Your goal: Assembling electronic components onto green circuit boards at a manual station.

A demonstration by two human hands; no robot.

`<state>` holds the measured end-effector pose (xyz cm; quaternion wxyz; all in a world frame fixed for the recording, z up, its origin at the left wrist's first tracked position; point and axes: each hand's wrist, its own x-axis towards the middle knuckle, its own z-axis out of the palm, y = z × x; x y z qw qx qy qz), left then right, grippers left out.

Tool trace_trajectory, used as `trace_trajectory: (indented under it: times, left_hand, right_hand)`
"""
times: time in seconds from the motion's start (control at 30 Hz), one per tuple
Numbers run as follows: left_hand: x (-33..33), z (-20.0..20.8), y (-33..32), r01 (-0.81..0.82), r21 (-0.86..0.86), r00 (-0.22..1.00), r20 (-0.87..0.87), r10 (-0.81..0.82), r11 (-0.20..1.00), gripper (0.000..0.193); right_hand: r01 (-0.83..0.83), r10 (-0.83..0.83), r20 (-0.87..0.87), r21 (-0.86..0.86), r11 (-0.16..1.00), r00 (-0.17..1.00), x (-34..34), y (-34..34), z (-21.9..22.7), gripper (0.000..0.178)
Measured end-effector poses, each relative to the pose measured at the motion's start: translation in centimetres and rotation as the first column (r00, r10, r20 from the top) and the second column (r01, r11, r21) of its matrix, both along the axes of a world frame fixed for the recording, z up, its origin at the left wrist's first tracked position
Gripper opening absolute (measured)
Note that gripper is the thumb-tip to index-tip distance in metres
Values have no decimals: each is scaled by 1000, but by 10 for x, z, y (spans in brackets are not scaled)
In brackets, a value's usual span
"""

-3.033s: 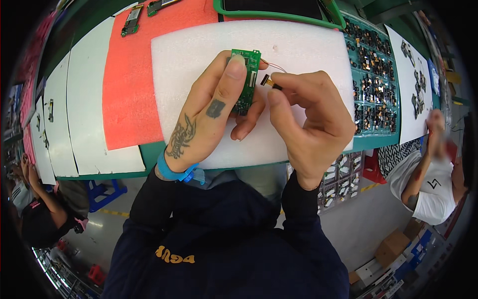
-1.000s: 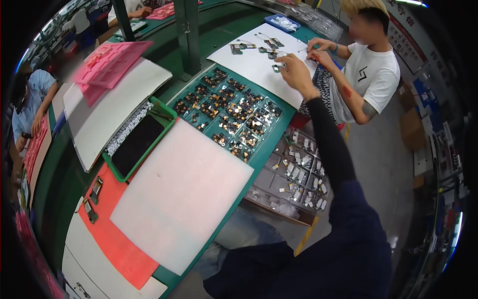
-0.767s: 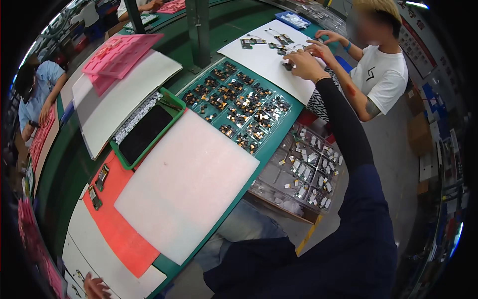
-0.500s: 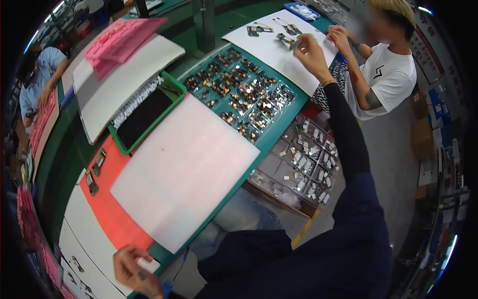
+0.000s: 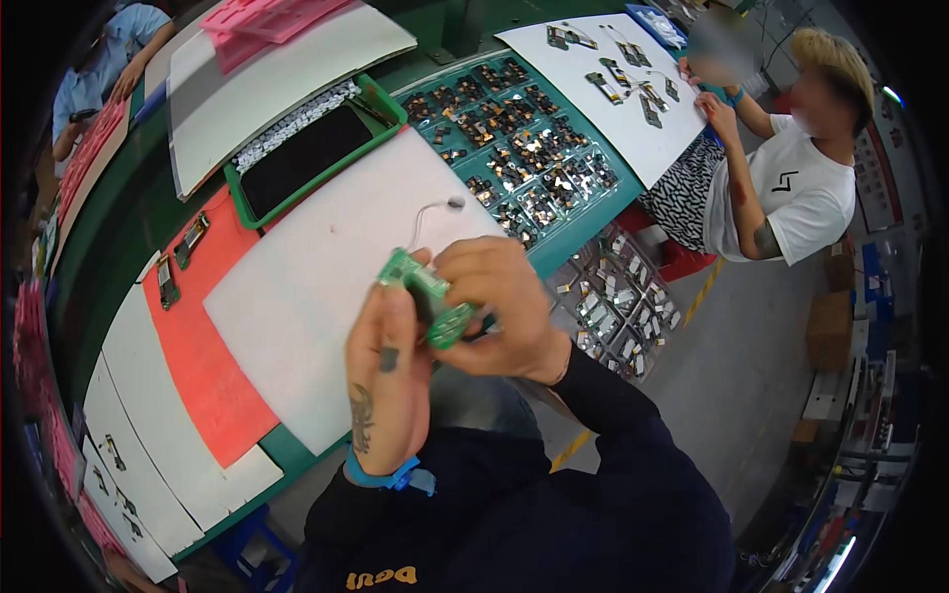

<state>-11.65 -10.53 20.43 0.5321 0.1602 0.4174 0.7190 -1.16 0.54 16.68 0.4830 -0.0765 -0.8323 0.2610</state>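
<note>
Both hands meet above the near edge of the white foam sheet (image 5: 297, 287) and grip a green circuit board (image 5: 450, 328). My left hand (image 5: 390, 381), with a blue strap at its wrist, pinches the board's left end with the thumb on top. My right hand (image 5: 504, 306) closes on the opposite side, and its fingers cover part of the board. From the board a thin wire runs up to a small round grey part (image 5: 455, 204) over the foam. Whether a small white piece is still in the left hand is hidden.
Beyond the foam lies a clear compartment tray (image 5: 524, 148) of small parts, then a white sheet (image 5: 554, 74) with several boards beside a co-worker (image 5: 781, 188). A green bin (image 5: 361, 163) stands at left. Two boards lie on the red mat (image 5: 208, 346). Another parts tray (image 5: 623, 306) sits lower right.
My right hand has come back from the far white sheet, and my left hand has moved up from the lower left. Now they meet at the green circuit board over the foam.
</note>
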Motion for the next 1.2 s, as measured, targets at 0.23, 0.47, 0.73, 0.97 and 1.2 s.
trace_trajectory:
  times: [0.23,0.47,0.73,0.97,1.2]
  left_hand:
    - [-71,-12,-16,-92,-25,990,-112,89,995,34]
    - [-55,-11,19,-246,-96,891,-415,186,965,34]
    - [-49,-18,21,-227,-215,868,-487,97,950,28]
    - [-50,-12,11,-329,-283,868,-466,171,901,24]
    - [-83,-33,-12,-230,-273,901,-423,98,934,25]
  right_hand:
    - [158,-103,246,-216,963,964,10,74,45,33]
    - [339,-327,742,142,930,586,11,164,63,14]
    - [240,-377,759,292,926,531,7,186,49,11]
    - [172,-208,849,140,975,485,-11,193,28,12]
    - [280,-252,630,56,958,735,-25,147,21,16]
